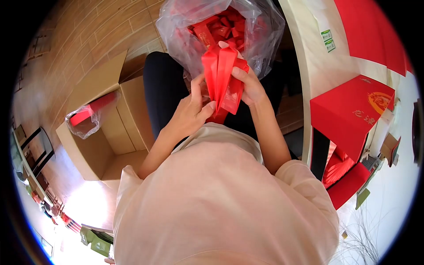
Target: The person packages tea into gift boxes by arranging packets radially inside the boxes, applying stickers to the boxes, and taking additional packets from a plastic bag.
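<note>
Head view shows an open cardboard box [112,132] at left, a clear plastic bag [176,26] ahead, a red box [349,99] at right and a heap of red pieces [223,31] inside the bag. Before the bag's mouth, a folded red piece [224,73] is gripped by the right hand [250,86], fingers partly hidden behind it; the left hand [191,110] holds its left edge between thumb and bent fingers.
</note>
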A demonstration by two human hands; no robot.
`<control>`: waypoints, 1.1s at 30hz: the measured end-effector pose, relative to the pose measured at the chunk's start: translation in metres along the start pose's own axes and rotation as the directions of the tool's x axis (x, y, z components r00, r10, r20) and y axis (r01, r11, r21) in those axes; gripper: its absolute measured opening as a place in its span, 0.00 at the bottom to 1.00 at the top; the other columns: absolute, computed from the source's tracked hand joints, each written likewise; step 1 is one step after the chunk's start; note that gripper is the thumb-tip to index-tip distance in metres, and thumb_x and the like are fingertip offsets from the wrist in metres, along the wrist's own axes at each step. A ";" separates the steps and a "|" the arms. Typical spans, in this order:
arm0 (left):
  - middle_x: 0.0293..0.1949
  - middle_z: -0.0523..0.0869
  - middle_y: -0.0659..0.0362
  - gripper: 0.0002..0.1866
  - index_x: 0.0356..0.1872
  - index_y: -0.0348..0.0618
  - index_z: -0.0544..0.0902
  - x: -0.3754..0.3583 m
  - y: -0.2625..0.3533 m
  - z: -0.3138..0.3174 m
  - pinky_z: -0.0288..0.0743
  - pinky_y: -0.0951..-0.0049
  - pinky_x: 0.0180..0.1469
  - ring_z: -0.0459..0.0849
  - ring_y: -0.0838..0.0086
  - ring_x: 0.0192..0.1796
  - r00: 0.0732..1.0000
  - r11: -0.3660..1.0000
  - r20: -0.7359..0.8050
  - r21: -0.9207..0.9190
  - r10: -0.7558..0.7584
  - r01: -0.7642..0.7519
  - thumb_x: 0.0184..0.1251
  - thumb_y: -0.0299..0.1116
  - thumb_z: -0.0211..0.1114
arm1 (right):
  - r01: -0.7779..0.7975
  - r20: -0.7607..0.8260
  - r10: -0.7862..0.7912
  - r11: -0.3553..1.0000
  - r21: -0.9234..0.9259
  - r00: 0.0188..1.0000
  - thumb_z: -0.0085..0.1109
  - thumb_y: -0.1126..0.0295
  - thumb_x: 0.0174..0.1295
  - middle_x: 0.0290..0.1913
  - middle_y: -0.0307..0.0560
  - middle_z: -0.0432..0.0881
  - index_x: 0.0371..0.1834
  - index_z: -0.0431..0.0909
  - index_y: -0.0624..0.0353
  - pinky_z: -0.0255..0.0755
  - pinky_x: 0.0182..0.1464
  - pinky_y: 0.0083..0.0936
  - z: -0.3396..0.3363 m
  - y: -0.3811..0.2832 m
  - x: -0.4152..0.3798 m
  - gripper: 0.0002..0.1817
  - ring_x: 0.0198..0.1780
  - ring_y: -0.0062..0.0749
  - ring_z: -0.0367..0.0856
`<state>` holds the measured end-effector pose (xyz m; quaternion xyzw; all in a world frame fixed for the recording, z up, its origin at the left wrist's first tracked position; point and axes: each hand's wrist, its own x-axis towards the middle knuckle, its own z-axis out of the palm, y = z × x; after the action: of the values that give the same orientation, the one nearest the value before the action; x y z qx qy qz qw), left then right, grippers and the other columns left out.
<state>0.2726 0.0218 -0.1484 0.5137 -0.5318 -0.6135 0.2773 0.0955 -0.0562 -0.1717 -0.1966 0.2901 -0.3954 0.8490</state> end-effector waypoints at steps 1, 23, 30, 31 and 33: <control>0.60 0.69 0.40 0.35 0.69 0.39 0.46 0.001 0.001 -0.002 0.64 0.65 0.63 0.75 0.54 0.60 1.000 1.000 0.001 0.001 -0.001 0.001 0.70 0.49 0.48 | 0.000 0.041 -0.001 1.000 0.006 0.999 0.66 0.70 0.57 0.62 0.42 0.71 0.70 0.59 0.55 0.66 0.64 0.30 0.003 -0.002 0.000 0.37 0.62 0.29 0.70; 0.62 0.65 0.53 0.49 0.71 0.46 0.40 0.057 -0.078 0.003 0.62 0.66 0.66 0.68 0.68 0.63 0.883 0.792 -0.435 -0.595 -0.176 -0.135 0.59 0.32 0.69 | 0.046 -0.295 -0.262 0.813 -0.580 0.919 0.30 0.47 0.74 0.52 0.46 0.74 0.62 0.67 0.60 0.60 0.62 0.27 0.009 0.056 0.071 0.29 0.58 0.31 0.68; 0.59 0.68 0.52 0.49 0.70 0.45 0.42 0.070 -0.094 -0.023 0.71 0.67 0.59 0.72 0.69 0.59 0.869 0.653 -0.354 -0.756 -0.346 -0.048 0.58 0.36 0.72 | -0.039 -0.351 -0.353 0.655 -0.755 0.867 0.51 0.63 0.68 0.62 0.52 0.71 0.64 0.66 0.62 0.58 0.67 0.31 -0.059 0.079 0.163 0.24 0.64 0.35 0.68; 0.58 0.69 0.53 0.48 0.69 0.45 0.43 0.069 -0.100 -0.023 0.72 0.67 0.59 0.74 0.69 0.57 0.883 0.622 -0.306 -0.782 -0.355 -0.021 0.59 0.36 0.72 | -0.126 -0.355 -0.389 0.505 -0.854 0.850 0.57 0.66 0.60 0.62 0.58 0.70 0.63 0.64 0.65 0.58 0.67 0.36 -0.107 0.086 0.192 0.29 0.64 0.46 0.67; 0.55 0.72 0.53 0.42 0.67 0.47 0.47 0.069 -0.117 -0.021 0.75 0.66 0.55 0.80 0.67 0.52 0.887 0.624 -0.318 -0.780 -0.335 -0.044 0.61 0.36 0.69 | -0.311 -0.349 -0.434 0.160 -0.937 0.830 0.64 0.61 0.54 0.62 0.61 0.71 0.64 0.64 0.64 0.59 0.65 0.43 -0.135 0.085 0.222 0.35 0.64 0.52 0.67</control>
<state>0.2944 -0.0145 -0.2790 0.5115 -0.0987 -0.6708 0.5279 0.1703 -0.1929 -0.3963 -0.5864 0.6961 -0.1849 0.3706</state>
